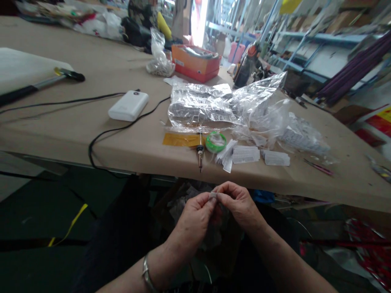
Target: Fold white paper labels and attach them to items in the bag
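Observation:
Just off the table's front edge, my left hand (197, 213) and my right hand (238, 201) meet fingertip to fingertip. Both pinch one small pale piece (213, 195), mostly hidden by the fingers; its kind I cannot make out. Beyond them a soldering iron (200, 152) lies with its metal tip pointing over the near side of the table. Right of it sit a green round tub (215, 142) with whitish contents and stacks of small white printed labels (246, 154). A strip of amber film (180, 139) lies left of the iron.
Clear plastic bags (207, 106) spread across the table's middle. A white power bank (128, 106) and a black cable (105, 132) lie to the left. Tweezers (319, 167) rest at right, an orange box (196, 63) stands behind. Below my hands is a container of pale scraps.

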### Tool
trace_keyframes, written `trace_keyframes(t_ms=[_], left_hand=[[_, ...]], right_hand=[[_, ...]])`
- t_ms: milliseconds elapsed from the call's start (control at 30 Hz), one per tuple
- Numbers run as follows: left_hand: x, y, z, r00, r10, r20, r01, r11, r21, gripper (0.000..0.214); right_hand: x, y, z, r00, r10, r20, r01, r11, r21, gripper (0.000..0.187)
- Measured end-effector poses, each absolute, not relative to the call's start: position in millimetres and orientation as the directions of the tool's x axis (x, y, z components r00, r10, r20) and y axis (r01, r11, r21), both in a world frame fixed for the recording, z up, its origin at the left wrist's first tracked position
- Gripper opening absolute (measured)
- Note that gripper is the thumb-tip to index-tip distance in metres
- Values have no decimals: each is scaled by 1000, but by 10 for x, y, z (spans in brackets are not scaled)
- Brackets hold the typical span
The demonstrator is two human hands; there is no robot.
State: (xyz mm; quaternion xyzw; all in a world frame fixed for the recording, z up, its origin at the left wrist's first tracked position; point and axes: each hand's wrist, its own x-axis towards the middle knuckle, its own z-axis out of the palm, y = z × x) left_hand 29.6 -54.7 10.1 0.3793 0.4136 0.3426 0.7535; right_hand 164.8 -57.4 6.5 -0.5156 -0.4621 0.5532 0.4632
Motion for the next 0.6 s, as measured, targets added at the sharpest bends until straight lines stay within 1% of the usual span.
trace_keyframes(t_ms=[100, 233, 367, 600], left_hand=[[227, -488, 60, 346, 902, -257, -161, 327, 931, 20], [104, -380, 13, 246, 956, -160, 12, 162, 987, 18], [7, -276, 24, 177, 981, -74, 127, 52, 991, 16], [-38, -160, 78, 127, 992, 25, 257, -57, 965, 15]], right_hand=[[1563, -480, 91, -77, 987, -138, -67, -143, -987, 11], [1483, -345, 86, -82, 990, -111, -4, -111, -994, 9], [1443, -242, 59, -49, 997, -61, 129, -55, -990, 9], [1385, -155, 102, 20, 999, 38, 333, 29, -942, 12]])
